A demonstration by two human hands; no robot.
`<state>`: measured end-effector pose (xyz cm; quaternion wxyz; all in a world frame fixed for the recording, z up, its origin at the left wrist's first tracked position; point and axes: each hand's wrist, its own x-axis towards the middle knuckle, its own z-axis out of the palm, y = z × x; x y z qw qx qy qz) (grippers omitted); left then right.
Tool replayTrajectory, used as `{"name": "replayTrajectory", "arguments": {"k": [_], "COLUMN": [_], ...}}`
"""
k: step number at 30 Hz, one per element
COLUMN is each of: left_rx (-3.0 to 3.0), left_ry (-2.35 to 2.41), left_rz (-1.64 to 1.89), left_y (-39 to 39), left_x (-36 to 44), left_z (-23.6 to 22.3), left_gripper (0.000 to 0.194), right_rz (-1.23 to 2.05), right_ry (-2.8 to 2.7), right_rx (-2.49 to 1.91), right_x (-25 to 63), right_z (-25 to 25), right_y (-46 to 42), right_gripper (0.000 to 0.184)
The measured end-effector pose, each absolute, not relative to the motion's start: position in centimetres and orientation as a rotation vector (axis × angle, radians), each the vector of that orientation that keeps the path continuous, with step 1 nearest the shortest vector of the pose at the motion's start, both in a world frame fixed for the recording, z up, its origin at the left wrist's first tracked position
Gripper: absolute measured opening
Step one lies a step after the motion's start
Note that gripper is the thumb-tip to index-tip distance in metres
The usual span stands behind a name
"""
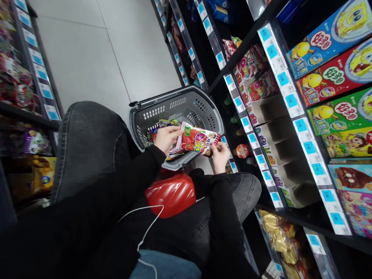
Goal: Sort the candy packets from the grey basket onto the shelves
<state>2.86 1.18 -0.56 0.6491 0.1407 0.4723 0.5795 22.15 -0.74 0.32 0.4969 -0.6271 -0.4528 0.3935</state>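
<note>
Over a grey shopping basket (209, 115) I hold a red and white bag of gummy candy (194, 139), its printed front turned up toward me. My left hand (167, 138) pinches the bag's left end. At the right end, my right hand (220, 157) grips the red-striped edge between thumb and fingers. More colourful snack packs (169, 123) lie in the basket below, partly hidden by the bag and my left hand.
On the right, a shelf carries cartoon snack boxes (336, 76); open display cartons (266, 109) sit beside it with more candy bags. Gold packs (278, 234) lie lower down. A left shelf holds packaged sweets (7, 58). A red shiny object (171, 194) is between my legs.
</note>
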Motion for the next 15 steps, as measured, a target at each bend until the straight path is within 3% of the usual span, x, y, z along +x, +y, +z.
{"name": "replayTrajectory", "arguments": {"k": [8, 12, 15], "left_rx": [0.346, 0.38, 0.312], "left_ry": [1.322, 1.639, 1.669], "left_rz": [1.462, 1.74, 1.737], "left_y": [2.3, 2.8, 2.6], "left_x": [-0.2, -2.0, -2.5], "left_z": [-0.5, -1.5, -1.8], "left_gripper": [0.02, 0.018, 0.017], "right_rz": [0.798, 1.002, 1.231], "right_ry": [-1.454, -1.866, -1.957], "right_rx": [-1.527, -1.387, -1.399], "right_x": [18.3, 15.6, 13.0], "right_z": [1.7, 0.2, -2.9], "right_y": [0.7, 2.3, 3.3], "right_gripper": [0.019, 0.008, 0.018]}}
